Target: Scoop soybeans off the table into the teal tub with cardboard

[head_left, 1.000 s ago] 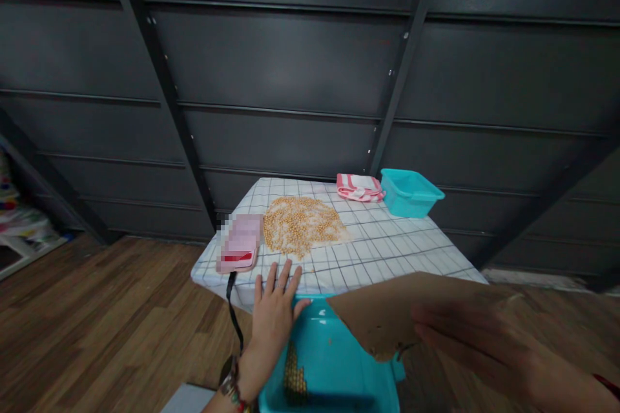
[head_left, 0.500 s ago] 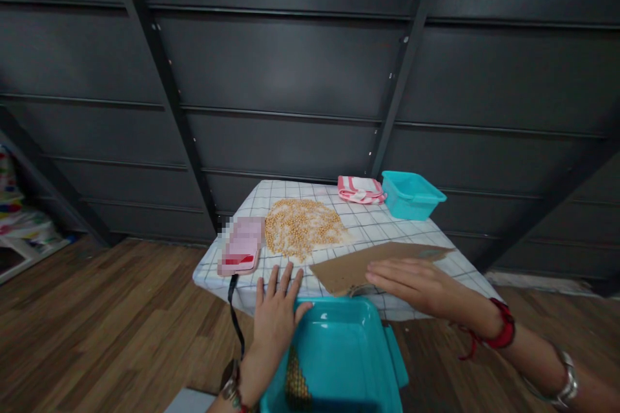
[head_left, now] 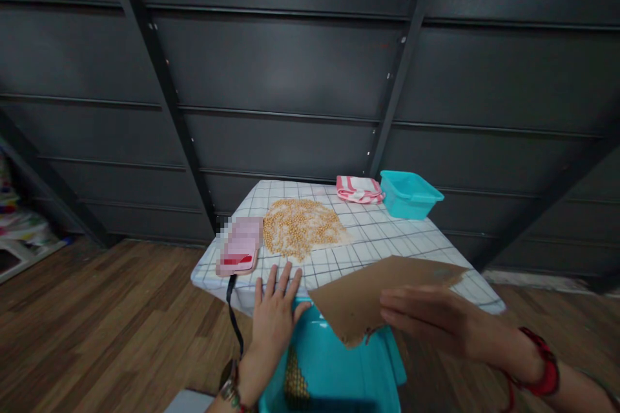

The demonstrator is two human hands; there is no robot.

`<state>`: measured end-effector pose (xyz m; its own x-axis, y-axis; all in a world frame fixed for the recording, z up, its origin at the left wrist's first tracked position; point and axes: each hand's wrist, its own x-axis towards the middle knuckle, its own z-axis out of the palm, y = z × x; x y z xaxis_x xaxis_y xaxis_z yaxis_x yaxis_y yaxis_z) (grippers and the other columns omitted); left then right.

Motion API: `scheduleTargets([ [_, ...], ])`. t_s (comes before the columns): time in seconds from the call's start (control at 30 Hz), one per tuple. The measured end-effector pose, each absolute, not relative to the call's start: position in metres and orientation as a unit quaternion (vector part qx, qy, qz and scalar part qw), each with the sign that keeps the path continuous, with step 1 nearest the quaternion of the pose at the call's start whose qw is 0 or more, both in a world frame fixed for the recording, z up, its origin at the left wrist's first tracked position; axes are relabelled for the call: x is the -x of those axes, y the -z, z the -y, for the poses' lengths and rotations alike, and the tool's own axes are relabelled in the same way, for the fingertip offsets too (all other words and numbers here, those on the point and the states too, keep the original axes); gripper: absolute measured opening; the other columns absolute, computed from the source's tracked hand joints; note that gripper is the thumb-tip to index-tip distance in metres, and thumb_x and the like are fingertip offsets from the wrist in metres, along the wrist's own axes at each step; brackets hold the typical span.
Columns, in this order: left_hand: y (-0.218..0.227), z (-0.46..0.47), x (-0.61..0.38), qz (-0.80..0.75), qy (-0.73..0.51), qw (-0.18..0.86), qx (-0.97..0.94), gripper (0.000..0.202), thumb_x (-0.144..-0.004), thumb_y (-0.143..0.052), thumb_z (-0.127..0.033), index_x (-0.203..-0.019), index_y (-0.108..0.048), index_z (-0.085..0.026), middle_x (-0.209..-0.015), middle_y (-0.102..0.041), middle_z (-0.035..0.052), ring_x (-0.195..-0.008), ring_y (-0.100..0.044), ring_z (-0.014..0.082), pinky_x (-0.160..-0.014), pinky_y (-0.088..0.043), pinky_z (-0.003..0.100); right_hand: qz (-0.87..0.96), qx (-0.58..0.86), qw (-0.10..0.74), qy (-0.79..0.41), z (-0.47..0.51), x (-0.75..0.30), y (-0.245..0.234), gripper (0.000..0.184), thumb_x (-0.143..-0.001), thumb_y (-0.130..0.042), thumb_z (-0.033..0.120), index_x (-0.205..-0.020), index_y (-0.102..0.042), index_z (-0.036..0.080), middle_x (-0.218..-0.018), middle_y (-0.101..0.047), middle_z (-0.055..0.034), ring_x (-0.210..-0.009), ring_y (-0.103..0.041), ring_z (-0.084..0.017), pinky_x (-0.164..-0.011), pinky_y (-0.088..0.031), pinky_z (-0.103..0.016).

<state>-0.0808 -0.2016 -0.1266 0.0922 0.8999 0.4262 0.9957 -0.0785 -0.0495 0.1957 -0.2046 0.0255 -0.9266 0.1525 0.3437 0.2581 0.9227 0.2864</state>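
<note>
My right hand (head_left: 431, 316) grips a piece of brown cardboard (head_left: 358, 293), its fingers on top and the thumb hidden. The cardboard is tilted over the front table edge, with its near corner above a turquoise tub (head_left: 339, 371). With fingers spread, my left hand (head_left: 275, 310) lies at the table edge beside the tub's far left corner. Dark yellow grains (head_left: 295, 381) show inside the tub on the left. A spread of yellow beans or kernels (head_left: 298, 226) with white powdery bits among them lies on the checked tablecloth (head_left: 368, 235).
A pink case or pouch (head_left: 242, 245), partly blurred out, lies at the table's left with a black strap (head_left: 233, 316) hanging down. Towards the back right are a folded red-and-white cloth (head_left: 358, 189) and a smaller turquoise container (head_left: 411, 197). A dark panelled wall (head_left: 285, 71) stands behind.
My right hand has drawn the cardboard off the tabletop, nearer to me and over the tub, blurring slightly with motion. My left hand has stayed in place.
</note>
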Motion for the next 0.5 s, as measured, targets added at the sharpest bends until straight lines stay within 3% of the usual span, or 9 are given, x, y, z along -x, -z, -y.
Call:
scheduleTargets([
  [0.2,0.127,0.201,0.081,0.656,0.139,0.165,0.724,0.053,-0.083,-0.043,-0.049,-0.131,-0.033,-0.031,-0.136,-0.042,0.0043,-0.124,-0.036,0.0315,-0.097,-0.03,0.055,0.96,0.127,0.191,0.161,0.209,-0.201,-0.036,0.044,-0.092,-0.03,0.013,-0.135,-0.031,0.023,-0.103,-0.065,-0.0019,-0.094,-0.06,-0.012,-0.077,-0.051,-0.02],
  [0.33,0.125,0.201,0.081,0.656,0.136,0.163,0.724,0.055,-0.081,-0.045,-0.052,-0.13,-0.035,-0.03,-0.136,-0.041,0.0039,-0.124,-0.036,0.0325,-0.096,-0.031,0.057,0.958,0.149,0.2,0.139,0.193,-0.195,-0.034,0.04,-0.092,-0.029,0.014,-0.131,-0.038,0.024,-0.102,-0.065,-0.002,-0.092,-0.061,-0.012,-0.075,-0.051,-0.02],
  [0.5,0.121,0.201,0.08,0.659,0.123,0.161,0.724,0.056,-0.08,-0.046,-0.053,-0.129,-0.037,-0.028,-0.136,-0.041,0.0045,-0.123,-0.037,0.0333,-0.094,-0.032,0.058,0.952,0.121,0.178,0.218,0.172,-0.185,-0.016,0.04,-0.089,-0.028,0.004,-0.123,-0.044,0.016,-0.108,-0.063,-0.0063,-0.1,-0.058,-0.015,-0.079,-0.052,-0.028],
])
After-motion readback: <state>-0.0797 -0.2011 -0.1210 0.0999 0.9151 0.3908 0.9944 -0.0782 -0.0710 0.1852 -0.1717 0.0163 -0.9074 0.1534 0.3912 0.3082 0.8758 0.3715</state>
